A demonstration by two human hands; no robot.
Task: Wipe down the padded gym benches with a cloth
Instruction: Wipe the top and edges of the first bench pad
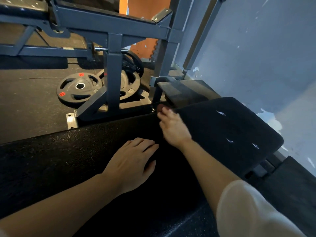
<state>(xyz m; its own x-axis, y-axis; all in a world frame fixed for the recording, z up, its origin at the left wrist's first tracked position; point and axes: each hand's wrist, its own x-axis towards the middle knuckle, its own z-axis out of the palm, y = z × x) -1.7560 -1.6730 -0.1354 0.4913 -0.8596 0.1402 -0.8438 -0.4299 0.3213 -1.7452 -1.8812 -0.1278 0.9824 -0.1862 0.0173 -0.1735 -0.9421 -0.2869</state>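
A long black padded bench pad (59,159) runs across the lower view. A shorter black seat pad (230,127) adjoins it at the right. My left hand (131,165) lies flat on the long pad with its fingers straight and together. My right hand (172,125) reaches to the far edge, at the gap between the two pads. Its fingertips are blurred and partly hidden past the edge, so I cannot tell whether they hold anything. No cloth shows in view.
A grey steel rack frame (112,79) stands just beyond the bench. Black weight plates (80,88) lie on the rubber floor (25,108) by its base. A blue-grey wall (256,48) closes the right side. Another bench (20,7) is at the far left.
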